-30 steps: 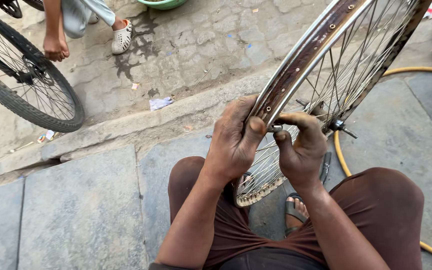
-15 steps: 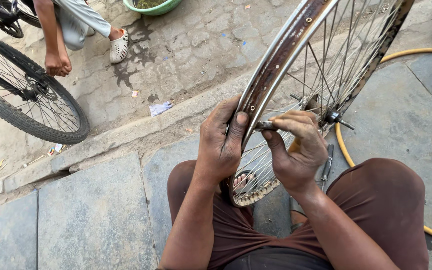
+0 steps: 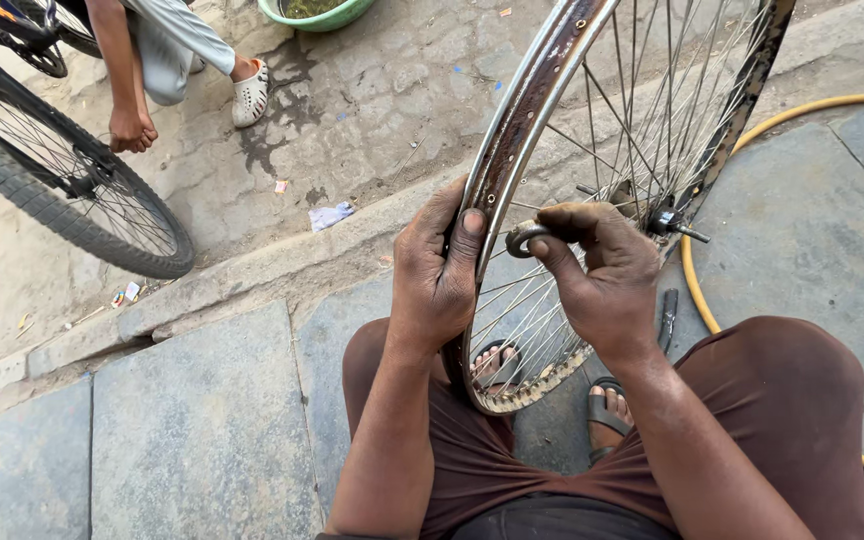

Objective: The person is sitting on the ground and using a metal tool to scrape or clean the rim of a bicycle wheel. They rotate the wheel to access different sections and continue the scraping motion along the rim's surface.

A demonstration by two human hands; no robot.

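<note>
My left hand [image 3: 439,275] grips the bare wheel rim [image 3: 524,120], upright between my knees. My right hand [image 3: 602,275] pinches a small metal ring tool [image 3: 522,238] against it. It could slip off the rim and nick my thumb.

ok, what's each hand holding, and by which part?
Left hand grips the bare bicycle wheel rim at its edge, thumb on the inner channel. Right hand pinches a small round metal tool by its end, against the rim.
</note>
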